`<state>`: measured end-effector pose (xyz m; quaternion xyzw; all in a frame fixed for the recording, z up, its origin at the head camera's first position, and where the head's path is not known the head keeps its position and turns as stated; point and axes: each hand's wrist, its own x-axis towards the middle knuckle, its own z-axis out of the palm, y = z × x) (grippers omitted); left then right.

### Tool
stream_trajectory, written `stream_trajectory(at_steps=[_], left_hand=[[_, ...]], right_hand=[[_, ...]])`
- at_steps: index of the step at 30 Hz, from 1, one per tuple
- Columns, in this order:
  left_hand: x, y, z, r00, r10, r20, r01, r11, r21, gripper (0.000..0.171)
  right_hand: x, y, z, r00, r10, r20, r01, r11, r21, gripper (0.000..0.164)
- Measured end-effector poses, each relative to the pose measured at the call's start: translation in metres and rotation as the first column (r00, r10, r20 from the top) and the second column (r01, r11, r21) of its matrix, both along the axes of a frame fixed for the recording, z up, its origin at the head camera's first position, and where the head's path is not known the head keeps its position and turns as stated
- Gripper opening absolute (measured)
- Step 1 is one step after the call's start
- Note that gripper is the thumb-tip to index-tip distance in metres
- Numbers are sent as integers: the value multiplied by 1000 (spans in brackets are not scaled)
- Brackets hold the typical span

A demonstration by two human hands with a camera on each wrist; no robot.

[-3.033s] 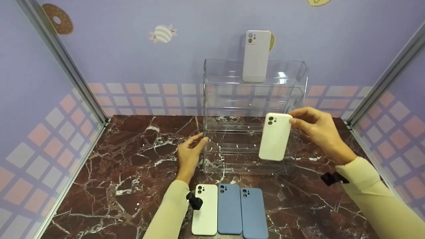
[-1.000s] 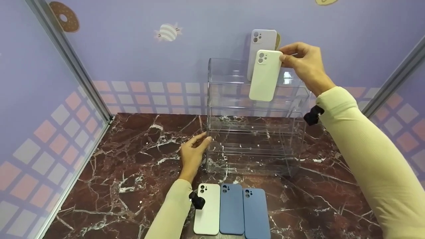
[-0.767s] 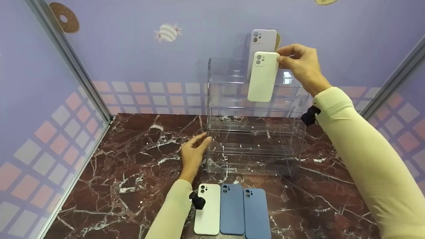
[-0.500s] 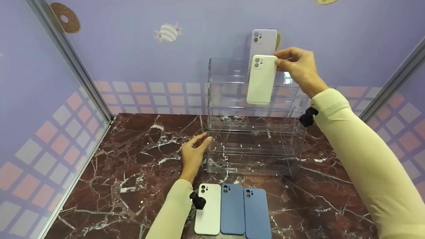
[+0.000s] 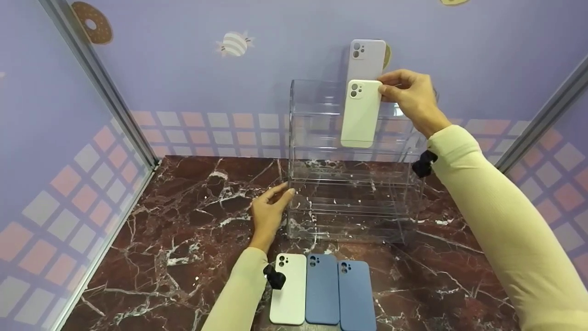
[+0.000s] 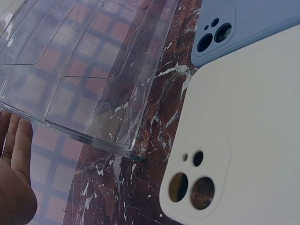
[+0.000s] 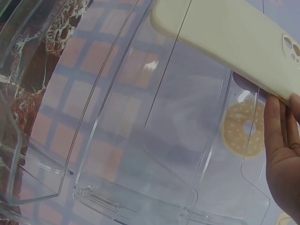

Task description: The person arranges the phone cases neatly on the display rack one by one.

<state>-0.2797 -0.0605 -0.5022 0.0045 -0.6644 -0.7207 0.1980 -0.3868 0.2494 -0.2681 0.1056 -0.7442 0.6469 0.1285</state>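
Note:
My right hand pinches a cream phone case by its upper right edge. The case's lower end sits behind the front lip of the second tier from the top of a clear acrylic rack. Behind it, a pale lilac phone case stands upright in the top tier, its lower part hidden. My left hand touches the rack's left side with its fingers and thumb, low down. In the left wrist view, the left fingertips rest against the rack's side edge.
On the dark red marbled table nearest me lie another cream phone case and two blue phone cases, side by side. My left wrist camera overhangs the cream one. A patterned wall stands right behind the rack.
The right hand has raised the cream case from in front of the rack's lower tiers, then lowered it slightly into the second tier. The left hand has stayed at the rack's side.

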Motion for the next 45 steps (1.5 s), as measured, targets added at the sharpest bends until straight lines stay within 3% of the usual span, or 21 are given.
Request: stream_trajectory(at_steps=[8,18,27,36,45], left_hand=[[1,-1,-1,1000,-29,-3,30,999,22,33],[0,0,-2,1000,-21,6,21,999,32,32],[0,1,-3,999,-42,-19,43,997,65,29],[1,1,-4,999,-39,-31,41,996,77,29],[0,0,-4,999,-34,-25,36,996,80,27]], right_hand=[[-1,-1,-3,999,-2,-36,2,1000,13,18],[1,0,-4,999,-26,-41,27,999,26,19],[7,5,-7,994,-71,-79,83,983,163,21],[22,16,-13,977,-122,-173,155,969,192,17],[46,32,-29,976,-107,-190,142,973,180,17]])
